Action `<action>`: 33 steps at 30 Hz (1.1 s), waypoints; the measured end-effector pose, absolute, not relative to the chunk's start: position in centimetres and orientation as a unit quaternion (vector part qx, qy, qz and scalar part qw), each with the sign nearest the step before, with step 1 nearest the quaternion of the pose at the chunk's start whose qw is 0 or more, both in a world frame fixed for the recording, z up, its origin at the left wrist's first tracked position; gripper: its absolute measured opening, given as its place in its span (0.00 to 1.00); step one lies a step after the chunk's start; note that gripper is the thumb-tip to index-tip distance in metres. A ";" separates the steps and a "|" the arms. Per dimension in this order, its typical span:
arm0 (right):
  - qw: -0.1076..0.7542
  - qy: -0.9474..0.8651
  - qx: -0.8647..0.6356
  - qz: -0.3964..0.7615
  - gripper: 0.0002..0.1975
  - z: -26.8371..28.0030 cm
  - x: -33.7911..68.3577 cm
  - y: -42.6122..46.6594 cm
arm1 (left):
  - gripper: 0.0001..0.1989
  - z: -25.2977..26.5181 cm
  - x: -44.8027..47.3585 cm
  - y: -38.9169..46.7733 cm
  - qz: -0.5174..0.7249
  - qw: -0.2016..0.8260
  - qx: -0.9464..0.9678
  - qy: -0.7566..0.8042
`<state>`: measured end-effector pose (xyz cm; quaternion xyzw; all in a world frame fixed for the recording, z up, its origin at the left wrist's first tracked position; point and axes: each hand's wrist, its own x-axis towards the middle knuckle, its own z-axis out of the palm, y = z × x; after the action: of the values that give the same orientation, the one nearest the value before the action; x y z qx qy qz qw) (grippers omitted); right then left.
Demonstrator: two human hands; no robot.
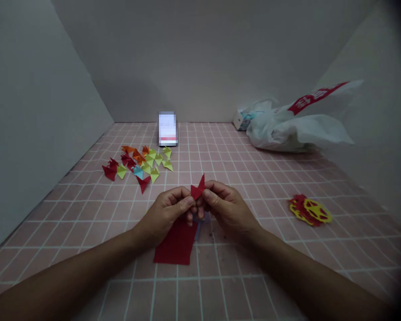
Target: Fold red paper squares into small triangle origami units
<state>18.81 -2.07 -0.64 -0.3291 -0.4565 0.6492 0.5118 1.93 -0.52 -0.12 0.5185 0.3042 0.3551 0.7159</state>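
A small folded red origami crane is held up between my two hands, its pointed tip standing upward. My left hand pinches its left side between thumb and fingers. On the right side, my right hand grips it the same way. Below the hands lies red square paper, flat on the tiled-pattern cloth. Something pale purple shows partly beside the paper; its kind is hidden by my hands.
Several folded paper cranes in red, orange, yellow and blue sit at the left. A lit phone stands at the back wall. At back right are a white plastic bag and a box. Yellow and red cut-out shapes lie right.
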 end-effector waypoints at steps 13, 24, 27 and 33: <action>0.502 -0.430 -0.316 0.681 0.10 -0.7 18.8 -2.0 | 0.10 -0.6 1.8 -0.3 0.315 0.812 0.413 0.265; 0.502 -0.421 -0.289 0.698 0.11 -0.9 18.9 -2.0 | 0.12 -0.6 1.8 -0.3 0.312 0.840 0.376 0.236; 0.500 -0.415 -0.284 0.705 0.11 -0.9 18.9 -2.0 | 0.12 -0.5 1.8 -0.3 0.314 0.844 0.372 0.227; 0.491 -0.416 -0.287 0.710 0.09 -0.8 18.9 -2.0 | 0.11 -0.6 1.9 -0.2 0.304 0.844 0.387 0.211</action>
<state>18.91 -2.01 -0.84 -0.2870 -0.4156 0.7097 0.4911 1.94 -0.24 -0.58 0.3874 0.2111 0.3039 0.8444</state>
